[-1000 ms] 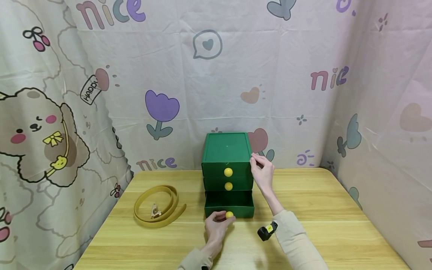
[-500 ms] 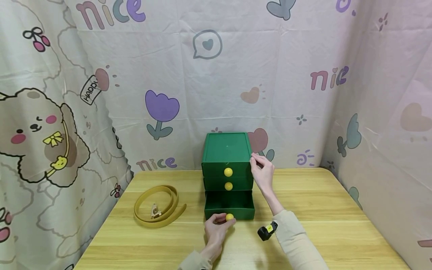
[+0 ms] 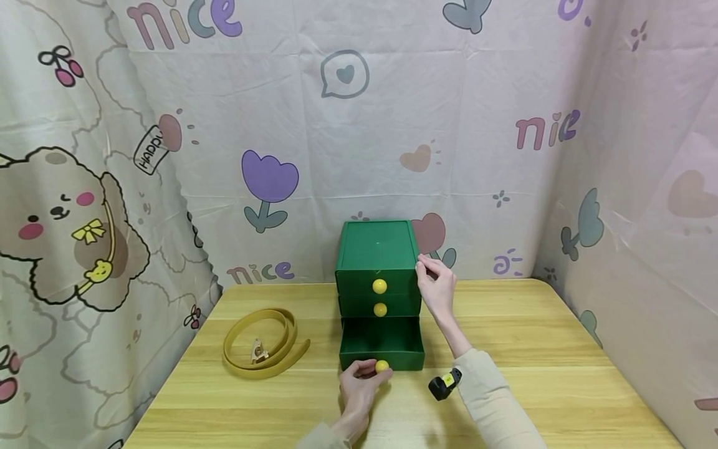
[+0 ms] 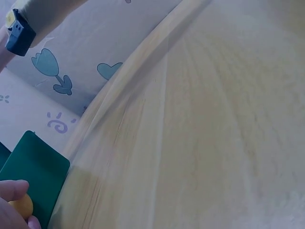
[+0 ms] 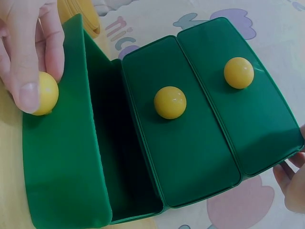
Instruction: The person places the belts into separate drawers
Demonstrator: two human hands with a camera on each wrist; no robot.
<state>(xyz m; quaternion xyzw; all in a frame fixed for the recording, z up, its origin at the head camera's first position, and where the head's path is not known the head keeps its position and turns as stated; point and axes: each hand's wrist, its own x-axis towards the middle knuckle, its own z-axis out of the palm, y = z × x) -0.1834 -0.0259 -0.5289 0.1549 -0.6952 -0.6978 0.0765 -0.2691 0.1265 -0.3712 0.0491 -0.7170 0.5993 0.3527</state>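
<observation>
A green box of three stacked drawers (image 3: 377, 246) stands near the table's back edge, with a yellow ball knob on each drawer. The bottom drawer (image 3: 406, 360) is pulled out towards me, and no object shows in its visible, dark inside. My left hand (image 3: 358, 390) pinches the bottom drawer's yellow knob (image 5: 49, 93) between thumb and fingers. At the box's upper right front corner, my right hand (image 3: 437, 285) holds the edge with its fingertips. The middle knob (image 5: 170, 102) and top knob (image 5: 238, 73) are untouched, their drawers closed.
A coiled yellow belt (image 3: 230, 349) with a gold buckle (image 3: 258, 352) lies on the wooden table (image 3: 505, 399) left of the box. A black wrist camera (image 3: 444, 384) sits on the right sleeve. Printed cloth (image 3: 359, 156) hangs behind and at both sides.
The bottom drawer has slid further out towards me, with my left hand moving along on its knob. My right hand stays at the box corner.
</observation>
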